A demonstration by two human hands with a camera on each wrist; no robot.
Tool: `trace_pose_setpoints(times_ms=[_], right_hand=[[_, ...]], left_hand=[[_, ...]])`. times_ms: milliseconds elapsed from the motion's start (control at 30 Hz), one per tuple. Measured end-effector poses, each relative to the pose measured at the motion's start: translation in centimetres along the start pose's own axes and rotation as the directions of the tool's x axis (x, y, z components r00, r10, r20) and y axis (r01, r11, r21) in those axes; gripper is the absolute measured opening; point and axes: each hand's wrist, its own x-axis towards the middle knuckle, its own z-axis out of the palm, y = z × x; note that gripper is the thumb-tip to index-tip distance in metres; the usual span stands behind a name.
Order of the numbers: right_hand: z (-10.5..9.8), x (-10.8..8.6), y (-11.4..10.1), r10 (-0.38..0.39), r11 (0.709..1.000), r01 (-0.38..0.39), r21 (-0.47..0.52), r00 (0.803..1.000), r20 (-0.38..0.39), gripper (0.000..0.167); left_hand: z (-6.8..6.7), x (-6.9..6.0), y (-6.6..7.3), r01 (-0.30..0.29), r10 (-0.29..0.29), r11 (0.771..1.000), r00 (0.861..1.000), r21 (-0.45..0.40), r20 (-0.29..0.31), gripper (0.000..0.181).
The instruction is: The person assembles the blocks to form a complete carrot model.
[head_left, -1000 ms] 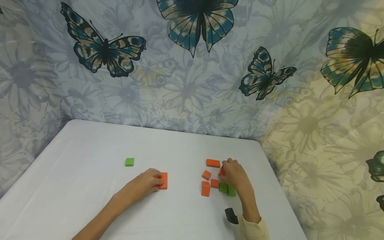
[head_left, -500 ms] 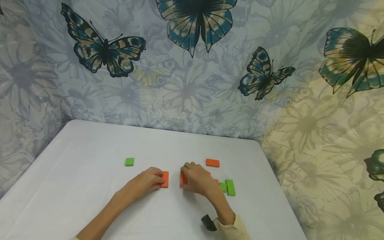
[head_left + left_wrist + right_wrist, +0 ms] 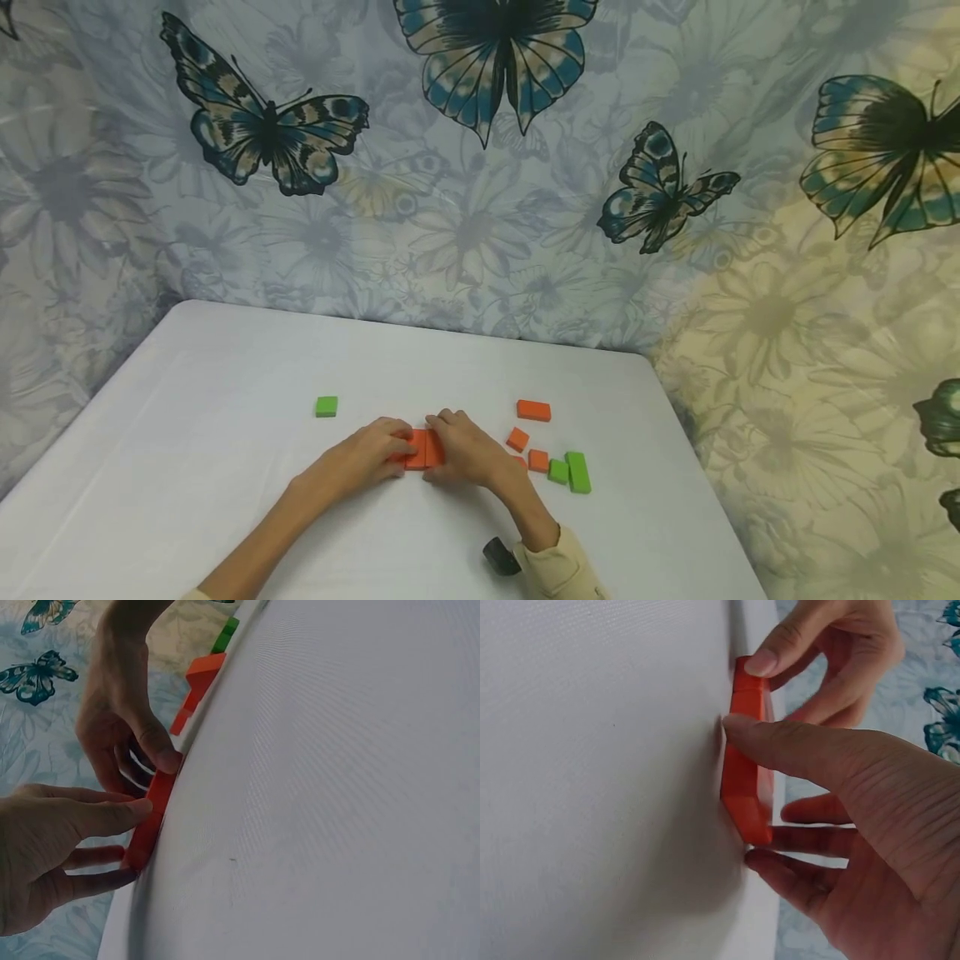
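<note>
Side by side and touching, orange blocks (image 3: 416,450) lie flat near the middle of the white table. My left hand (image 3: 366,454) grips the left end of this row, thumb on the near edge and fingers on the far one. From the right, my right hand (image 3: 468,450) holds the rightmost block (image 3: 434,450) between thumb and fingers. In the right wrist view, the right hand (image 3: 862,802) has its thumb on the side of an orange block (image 3: 742,776) with a slanted end. The left wrist view shows both hands at the orange row (image 3: 154,814).
Right of the hands lie an orange rectangular block (image 3: 533,410), small orange blocks (image 3: 517,439), a small green block (image 3: 558,472) and a long green one (image 3: 578,472). A green block (image 3: 326,407) lies at the back left. A patterned wall stands behind the table (image 3: 247,350).
My right hand has moved left from the loose blocks, bringing an orange block against those at my left hand. The left hand has barely moved.
</note>
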Motion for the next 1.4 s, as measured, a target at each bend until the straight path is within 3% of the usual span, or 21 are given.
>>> trace_pose_setpoints(times_ms=[133, 400, 533, 767, 867, 1000, 1167, 1267, 1400], right_hand=[[0.1, 0.1, -0.1, 0.008, 1.0, -0.008, 0.001, 1.0, -0.006, 0.07], [0.2, 0.6, 0.1, -0.02, 1.0, 0.02, -0.009, 1.0, -0.008, 0.053], [0.1, 0.6, 0.0, -0.026, 0.999, 0.026, -0.028, 1.0, -0.016, 0.053], [-0.6, -0.3, 0.3, 0.02, 0.999, -0.02, 0.031, 1.0, -0.001, 0.066], [-1.6, -1.4, 1.3, 0.053, 0.996, -0.05, 0.077, 0.998, -0.032, 0.062], [-3.3, -3.5, 3.6, 0.104, 0.988, -0.092, 0.124, 0.989, -0.101, 0.04], [-3.9, -6.0, 6.7, 0.18, 0.971, -0.163, 0.176, 0.98, -0.084, 0.024], [-3.5, -7.0, 7.8, 0.151, 0.977, -0.142, 0.156, 0.987, -0.047, 0.02], [-2.8, -7.4, 8.7, 0.079, 0.995, -0.075, 0.061, 0.995, -0.065, 0.018]], left_hand=[[-0.1, -0.1, -0.2, 0.023, -0.023, 0.999, 1.0, -0.03, 0.008, 0.031], [0.0, -0.1, -0.4, -0.006, 0.005, 0.999, 1.0, -0.048, -0.012, 0.024], [0.0, -0.1, -0.3, -0.013, 0.012, 0.999, 1.0, -0.045, -0.023, 0.023], [-0.1, -0.5, -0.2, -0.022, 0.023, 1.0, 1.0, 0.004, -0.019, 0.023], [-0.2, -0.7, -0.3, -0.055, 0.056, 0.998, 0.998, 0.027, -0.04, 0.024], [-0.2, -1.1, -0.8, -0.098, 0.099, 0.995, 0.993, 0.021, -0.059, 0.023], [-0.2, -1.7, -1.5, -0.083, 0.084, 0.996, 0.996, -0.017, 0.029, 0.024], [-0.4, -1.9, -1.8, -0.093, 0.094, 0.995, 0.993, -0.017, 0.074, 0.028], [-0.6, -1.9, -2.1, -0.126, 0.126, 0.992, 0.99, -0.005, 0.071, 0.032]])
